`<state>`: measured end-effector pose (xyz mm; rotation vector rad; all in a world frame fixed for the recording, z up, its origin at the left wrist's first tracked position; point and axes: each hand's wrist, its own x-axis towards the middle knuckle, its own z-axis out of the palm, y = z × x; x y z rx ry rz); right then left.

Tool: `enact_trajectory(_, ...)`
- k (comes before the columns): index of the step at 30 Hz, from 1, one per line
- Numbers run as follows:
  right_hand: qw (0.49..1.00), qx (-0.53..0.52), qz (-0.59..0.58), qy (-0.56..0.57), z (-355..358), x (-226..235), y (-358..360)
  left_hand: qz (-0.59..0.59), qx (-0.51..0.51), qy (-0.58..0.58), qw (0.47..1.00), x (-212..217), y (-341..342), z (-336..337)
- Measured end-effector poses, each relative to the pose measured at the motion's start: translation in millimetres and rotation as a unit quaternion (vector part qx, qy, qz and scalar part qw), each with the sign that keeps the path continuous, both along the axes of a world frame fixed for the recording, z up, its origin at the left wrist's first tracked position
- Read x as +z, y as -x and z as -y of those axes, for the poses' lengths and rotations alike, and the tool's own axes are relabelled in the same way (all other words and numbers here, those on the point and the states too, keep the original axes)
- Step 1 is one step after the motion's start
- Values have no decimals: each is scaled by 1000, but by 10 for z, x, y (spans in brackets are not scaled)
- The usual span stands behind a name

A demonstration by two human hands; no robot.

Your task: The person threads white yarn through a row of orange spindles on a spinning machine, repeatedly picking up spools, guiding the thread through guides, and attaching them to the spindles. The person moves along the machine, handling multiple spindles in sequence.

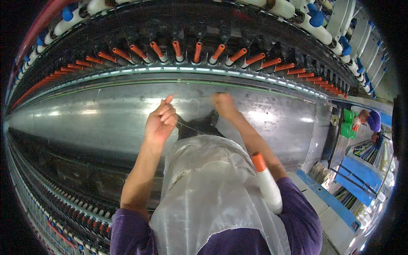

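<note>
My left hand (pixel 162 120) is raised over the metal floor, fingers curled in and thumb tip up. A thin pale line, seemingly a thread (pixel 191 127), runs from beside its fingers toward my body. Farther right, my right hand (pixel 223 103) is closed and slightly blurred; what it holds, if anything, cannot be made out. Between my right arm and a translucent white apron (pixel 208 182) rests a bobbin (pixel 268 189) wound with white yarn, its orange tip pointing up. Neither hand touches the spindle row, where orange-topped bobbins (pixel 197 52) stand.
A long spinning frame curves across the far side, with white yarn rolls (pixel 282 7) above. Another machine row (pixel 80 206) lies behind me at the left. At the right, a co-worker (pixel 374 121) stands by a green crate (pixel 349 124) and a blue cart (pixel 361 172).
</note>
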<state>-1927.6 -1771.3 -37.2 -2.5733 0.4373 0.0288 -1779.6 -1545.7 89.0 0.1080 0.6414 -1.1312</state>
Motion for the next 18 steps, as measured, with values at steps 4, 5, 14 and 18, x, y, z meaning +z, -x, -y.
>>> enact_trajectory(4,976,-96,-190,40,150,365,134,75,54,-30,995,-264,-73,-64)
enact_trajectory(5,991,-86,-91,-44,24,578,133,77,87,-16,993,-321,-90,22)
enact_trajectory(14,888,-118,253,-365,579,947,157,361,-38,-188,913,-969,41,1140)
enact_trajectory(18,832,-228,239,-445,1080,220,619,762,-234,-428,426,-1119,-71,1080)
